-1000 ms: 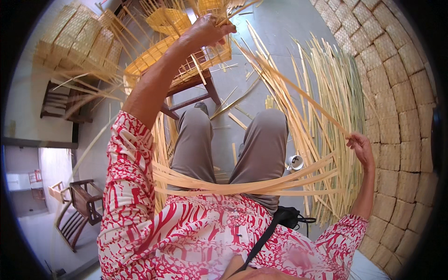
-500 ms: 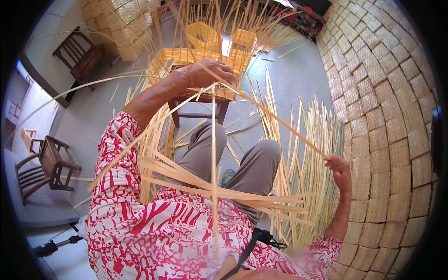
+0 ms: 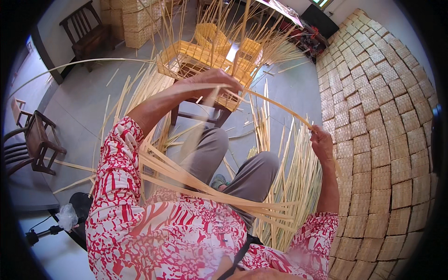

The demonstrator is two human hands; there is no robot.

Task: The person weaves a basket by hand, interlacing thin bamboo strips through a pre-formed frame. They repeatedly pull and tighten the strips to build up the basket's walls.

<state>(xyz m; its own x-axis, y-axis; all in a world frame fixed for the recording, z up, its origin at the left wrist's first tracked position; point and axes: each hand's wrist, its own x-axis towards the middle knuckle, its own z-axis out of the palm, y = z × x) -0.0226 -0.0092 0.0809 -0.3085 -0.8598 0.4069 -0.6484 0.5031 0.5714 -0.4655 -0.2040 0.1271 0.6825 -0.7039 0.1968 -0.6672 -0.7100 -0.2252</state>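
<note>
A yellow woven basket [image 3: 184, 51] with long upright strips rests on a wooden stool [image 3: 200, 119] in front of me. My left hand [image 3: 224, 81] is closed at the basket's near side, around bamboo strips; a pale strip below it is smeared by motion. My right hand [image 3: 319, 140], out to the right, pinches a long thin bamboo strip [image 3: 275, 103] that runs back to my left hand. A bundle of pale strips [image 3: 219, 198] lies across my lap, near my left forearm.
Loose strips [image 3: 298, 172] lie on the grey floor [image 3: 84, 102] beside my knees. Woven mats or baskets [image 3: 378, 154] cover the right side. Wooden chairs [image 3: 39, 140] stand at the left, stacked baskets [image 3: 137, 25] at the back left and a dark cluttered table [image 3: 315, 32] at the back.
Compared with earlier, my left hand is lower in the picture and nearer the basket's front. My right hand rose over the last half second. The view has shifted, showing more of the room behind.
</note>
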